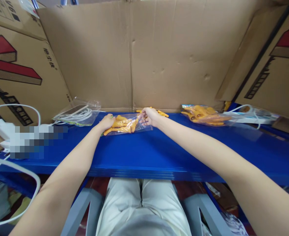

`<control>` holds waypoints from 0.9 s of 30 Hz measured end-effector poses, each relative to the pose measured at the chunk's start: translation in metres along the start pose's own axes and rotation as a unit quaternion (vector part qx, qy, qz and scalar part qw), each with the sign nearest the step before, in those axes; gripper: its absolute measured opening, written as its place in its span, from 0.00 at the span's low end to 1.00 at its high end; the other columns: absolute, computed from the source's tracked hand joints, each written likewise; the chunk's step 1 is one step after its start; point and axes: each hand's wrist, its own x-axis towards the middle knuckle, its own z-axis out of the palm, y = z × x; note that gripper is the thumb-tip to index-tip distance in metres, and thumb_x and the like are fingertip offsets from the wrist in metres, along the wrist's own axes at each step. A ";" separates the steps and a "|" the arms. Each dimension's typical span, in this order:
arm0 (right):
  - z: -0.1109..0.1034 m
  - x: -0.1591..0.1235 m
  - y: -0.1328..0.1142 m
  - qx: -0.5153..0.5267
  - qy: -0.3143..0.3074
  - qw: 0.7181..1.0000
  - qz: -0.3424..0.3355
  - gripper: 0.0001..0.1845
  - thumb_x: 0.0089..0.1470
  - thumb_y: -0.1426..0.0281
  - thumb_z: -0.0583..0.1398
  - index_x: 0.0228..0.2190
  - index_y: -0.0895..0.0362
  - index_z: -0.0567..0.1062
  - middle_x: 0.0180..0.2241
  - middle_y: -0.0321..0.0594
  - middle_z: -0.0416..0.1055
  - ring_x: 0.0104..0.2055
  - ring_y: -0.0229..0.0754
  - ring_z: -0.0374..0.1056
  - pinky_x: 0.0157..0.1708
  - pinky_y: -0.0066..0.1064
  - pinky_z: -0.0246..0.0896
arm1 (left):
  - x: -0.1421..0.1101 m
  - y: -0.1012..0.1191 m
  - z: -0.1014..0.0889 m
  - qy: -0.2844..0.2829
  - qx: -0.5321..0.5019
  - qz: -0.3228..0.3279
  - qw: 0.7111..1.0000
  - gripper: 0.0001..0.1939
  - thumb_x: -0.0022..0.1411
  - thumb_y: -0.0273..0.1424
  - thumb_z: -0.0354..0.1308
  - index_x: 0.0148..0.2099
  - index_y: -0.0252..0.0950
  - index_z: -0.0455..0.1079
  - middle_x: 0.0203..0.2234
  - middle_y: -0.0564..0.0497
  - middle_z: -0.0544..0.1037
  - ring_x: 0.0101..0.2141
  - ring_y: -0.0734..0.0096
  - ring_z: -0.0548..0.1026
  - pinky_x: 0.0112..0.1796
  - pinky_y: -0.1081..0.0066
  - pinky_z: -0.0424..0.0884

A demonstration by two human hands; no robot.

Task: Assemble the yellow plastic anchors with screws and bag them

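Note:
A clear plastic bag [147, 128] lies on the blue tabletop in front of me, with several orange-yellow plastic pieces [121, 123] inside; their exact kind is hard to make out. My left hand [107, 121] grips the bag's left end, fingers closed on the plastic. At the opposite end is my right hand [150, 117], its fingers loosely curled and apart, close to or touching the plastic. Just behind that hand lie loose orange stick-like pieces [163, 113], partly hidden by it.
A second bag of orange pieces [203, 115] lies to the right. A bagged white cable [79, 115] sits at the left, near white plugs [5, 134] and a blurred-out patch. Cardboard walls [173, 55] enclose the back and sides of the blue table [139, 157].

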 end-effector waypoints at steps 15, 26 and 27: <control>-0.014 0.013 -0.001 -0.012 0.041 0.997 -0.069 0.13 0.53 0.75 0.53 0.18 0.58 0.62 0.12 0.31 0.58 0.12 0.30 0.53 0.15 0.24 0.48 | -0.002 0.000 -0.001 0.002 -0.023 0.006 1.000 0.25 0.64 0.33 0.45 0.60 0.26 0.60 0.58 0.36 0.66 0.57 0.59 0.66 0.53 0.69 0.60; -0.117 0.019 0.001 -0.113 0.283 0.929 -0.210 0.10 0.50 0.75 0.54 0.19 0.57 0.64 0.20 0.36 0.66 0.20 0.34 0.61 0.22 0.27 0.58 | -0.003 0.002 -0.001 0.000 -0.004 -0.006 1.000 0.26 0.65 0.32 0.44 0.62 0.25 0.58 0.59 0.36 0.64 0.58 0.59 0.64 0.55 0.68 0.58; -0.129 0.023 0.010 -0.157 0.317 0.907 -0.230 0.08 0.48 0.75 0.55 0.20 0.57 0.65 0.23 0.39 0.69 0.24 0.36 0.64 0.28 0.29 0.62 | -0.002 0.002 -0.002 0.002 -0.003 -0.007 1.000 0.25 0.65 0.32 0.44 0.62 0.25 0.58 0.59 0.36 0.64 0.58 0.59 0.63 0.55 0.68 0.58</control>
